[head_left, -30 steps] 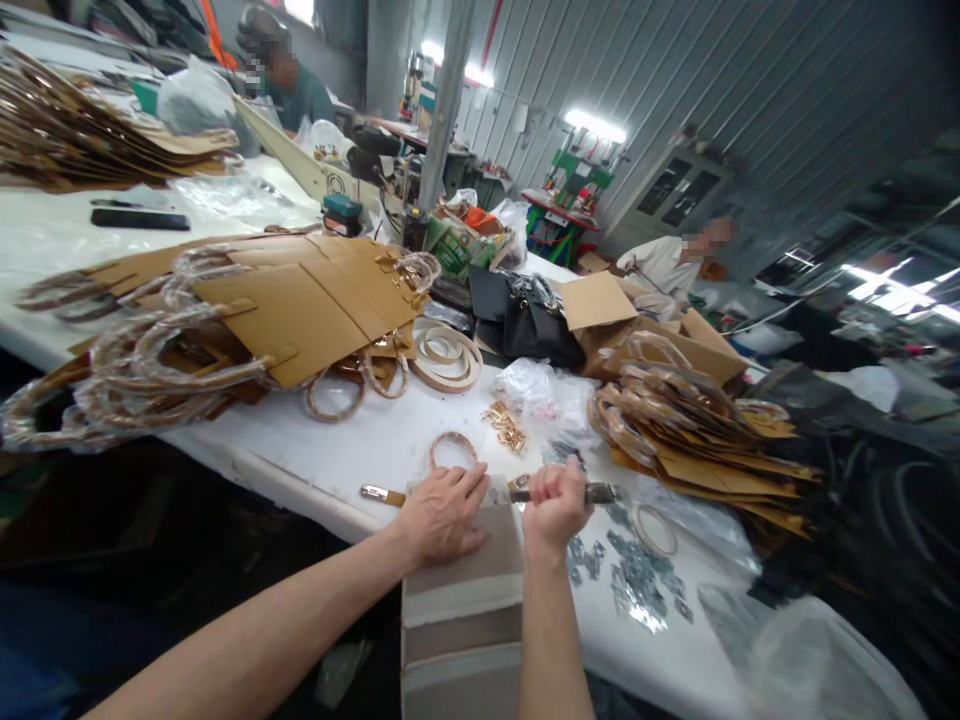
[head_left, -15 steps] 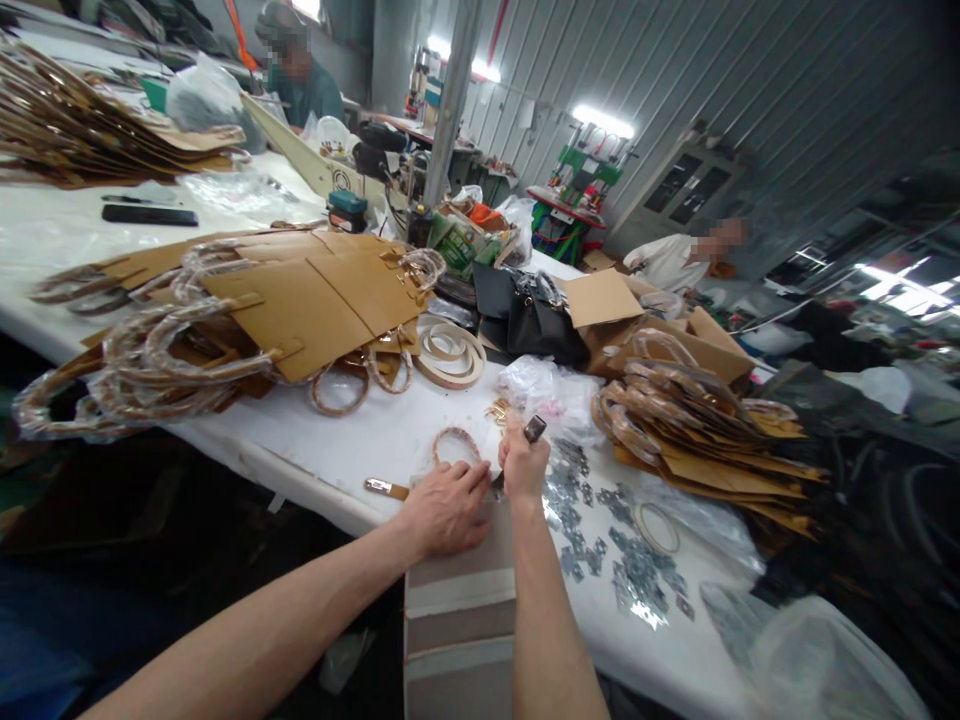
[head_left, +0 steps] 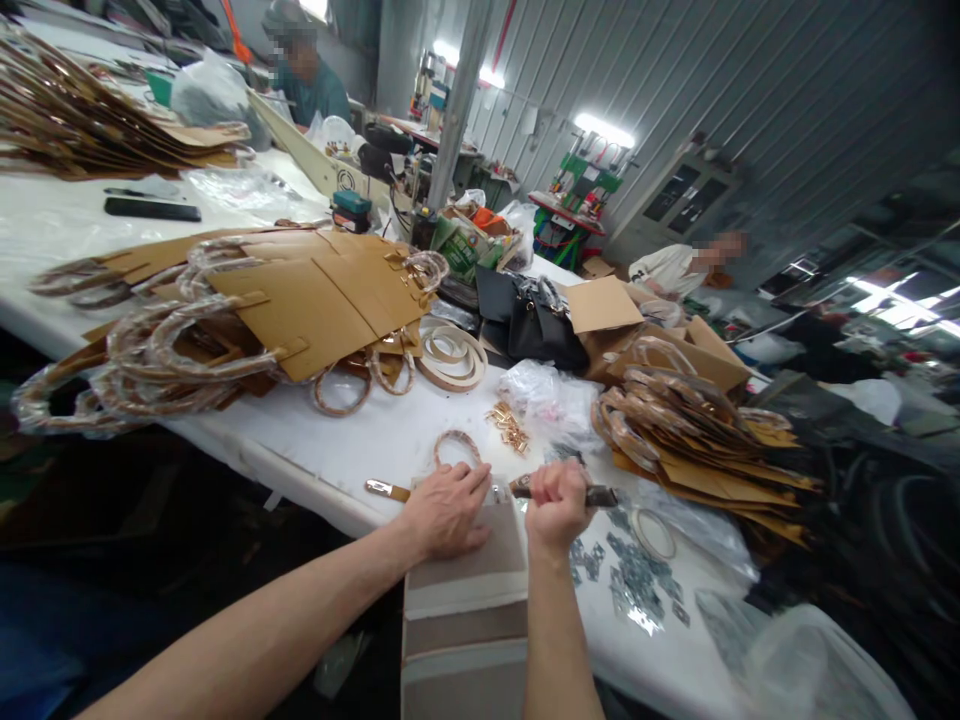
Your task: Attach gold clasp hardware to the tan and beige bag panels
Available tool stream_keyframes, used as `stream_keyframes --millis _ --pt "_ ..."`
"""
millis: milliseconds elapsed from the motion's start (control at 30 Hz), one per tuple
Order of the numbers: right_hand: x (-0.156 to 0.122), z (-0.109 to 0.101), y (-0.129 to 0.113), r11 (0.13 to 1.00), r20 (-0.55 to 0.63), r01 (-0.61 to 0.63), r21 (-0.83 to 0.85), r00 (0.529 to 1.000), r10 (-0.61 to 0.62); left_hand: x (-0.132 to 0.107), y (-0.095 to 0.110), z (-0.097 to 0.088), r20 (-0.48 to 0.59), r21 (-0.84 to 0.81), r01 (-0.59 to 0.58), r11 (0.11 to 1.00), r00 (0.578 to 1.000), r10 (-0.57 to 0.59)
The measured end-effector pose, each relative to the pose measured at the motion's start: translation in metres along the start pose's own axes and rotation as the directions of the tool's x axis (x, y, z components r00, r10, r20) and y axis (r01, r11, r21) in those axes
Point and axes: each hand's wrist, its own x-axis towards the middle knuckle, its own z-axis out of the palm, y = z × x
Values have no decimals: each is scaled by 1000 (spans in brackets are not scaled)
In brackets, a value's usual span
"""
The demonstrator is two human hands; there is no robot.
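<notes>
My left hand (head_left: 448, 512) lies flat with its fingers stretched over the top of a grey-white block (head_left: 465, 578). A brown strap with a shiny metal end (head_left: 388, 489) pokes out from under its left side. Beyond the fingertips curves a wrapped handle loop (head_left: 456, 440). A small metal plate (head_left: 496, 492) shows by the fingers. In a fist, my right hand (head_left: 559, 503) grips a dark-handled tool (head_left: 602, 496), held sideways right of the block; its kind I cannot make out. Gold fittings (head_left: 508, 428) and scattered grey metal plates (head_left: 637, 570) lie near that hand.
Tan panels with plastic-wrapped handles (head_left: 315, 300) are stacked at left, with another stack (head_left: 697, 440) at right. Behind are a strip roll (head_left: 452, 357), a black bag (head_left: 544, 325) and a cardboard box (head_left: 675, 345). Two people (head_left: 319, 90) work farther back.
My right hand has moved right and down, away from my left hand, and the tool has turned from slanting to nearly level. The gold fittings are now uncovered. My left hand stays put.
</notes>
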Motion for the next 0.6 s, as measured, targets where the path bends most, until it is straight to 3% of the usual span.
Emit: stream_keyframes --millis 133,233,300,433,600 --pt "-6 3 3 993 15 85 -82 996 -84 0 0 1 9 3 1 1000 1000 -1" --pt "-18 3 23 976 -21 -6 -216 1000 1 1 0 1 16 9 -2 1000 1000 2" --pt "-23 2 31 978 -57 -55 -201 997 44 1 0 0 19 11 -1 1000 1000 0" --pt "-22 1 27 993 -71 19 -116 997 -28 0 -1 0 14 -5 -6 1000 1000 6" --pt "-29 -2 36 974 -43 -37 -223 999 29 1 1 1 0 -27 1 1000 1000 -1"
